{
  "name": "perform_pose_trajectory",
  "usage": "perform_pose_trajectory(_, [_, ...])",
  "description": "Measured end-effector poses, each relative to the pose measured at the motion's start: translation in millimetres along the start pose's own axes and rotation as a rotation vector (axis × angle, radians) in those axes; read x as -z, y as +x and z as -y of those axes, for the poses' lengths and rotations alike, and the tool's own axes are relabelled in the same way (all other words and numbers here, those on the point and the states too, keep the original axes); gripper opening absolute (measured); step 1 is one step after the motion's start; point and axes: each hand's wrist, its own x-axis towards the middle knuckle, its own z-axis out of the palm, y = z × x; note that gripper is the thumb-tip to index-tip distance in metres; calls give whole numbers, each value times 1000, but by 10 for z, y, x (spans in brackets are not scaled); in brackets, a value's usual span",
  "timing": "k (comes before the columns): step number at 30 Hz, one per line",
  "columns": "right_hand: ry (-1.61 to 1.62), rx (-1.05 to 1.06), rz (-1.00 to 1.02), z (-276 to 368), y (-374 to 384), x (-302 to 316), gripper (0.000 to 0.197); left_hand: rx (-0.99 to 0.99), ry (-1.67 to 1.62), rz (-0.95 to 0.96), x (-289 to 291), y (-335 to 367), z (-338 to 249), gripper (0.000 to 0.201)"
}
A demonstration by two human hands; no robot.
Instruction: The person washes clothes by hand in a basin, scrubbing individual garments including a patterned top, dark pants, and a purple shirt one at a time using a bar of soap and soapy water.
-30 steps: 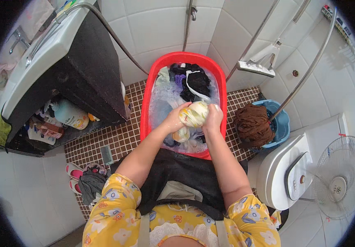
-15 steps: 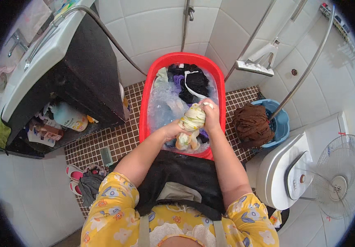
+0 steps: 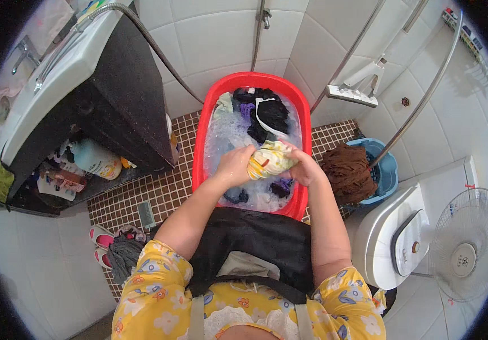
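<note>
A bunched, wet cloth (image 3: 271, 160), white and yellow with green and orange marks, is held between my two hands above a red tub (image 3: 203, 122). My left hand (image 3: 237, 164) is closed on its left end. The right end is in my right hand (image 3: 306, 165), whose fingers partly hide behind the cloth. Below, the tub holds sudsy water (image 3: 221, 136) with clothes soaking in it. Among them are a black garment (image 3: 272, 113) with a white band, a purple piece (image 3: 246, 113) and a pale green cloth (image 3: 223, 106).
Right of the tub, a mop with a brown head (image 3: 347, 173) rests in a blue bucket (image 3: 389, 175). A white toilet (image 3: 391, 249) and a fan (image 3: 465, 243) are at the right. The dark sink cabinet (image 3: 125, 96) with bottles borders the left. Pink-and-white shoes (image 3: 103, 238) lie on the tiled floor.
The cloth has gone from hanging and twisted to a compact bundle. My right hand has moved down and right, and my left hand a little up.
</note>
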Motion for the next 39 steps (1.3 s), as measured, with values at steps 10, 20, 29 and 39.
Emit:
perform_pose_trajectory(10, [96,-137,-427,-306,177,-422,50,-531,573,-597,-118,-5,140,34])
perform_pose_trajectory(20, [-23,507,-715,-778,510,-338,14,-230,351,-512,-81,9,50,56])
perform_pose_trajectory(29, [338,-347,-106,-417,215,-294,53,-639,538,-786,59,37,66,42])
perform_pose_trajectory(39, [589,271,-529,-621,504,-239,22,-459,352,-505,-90,60,-18,56])
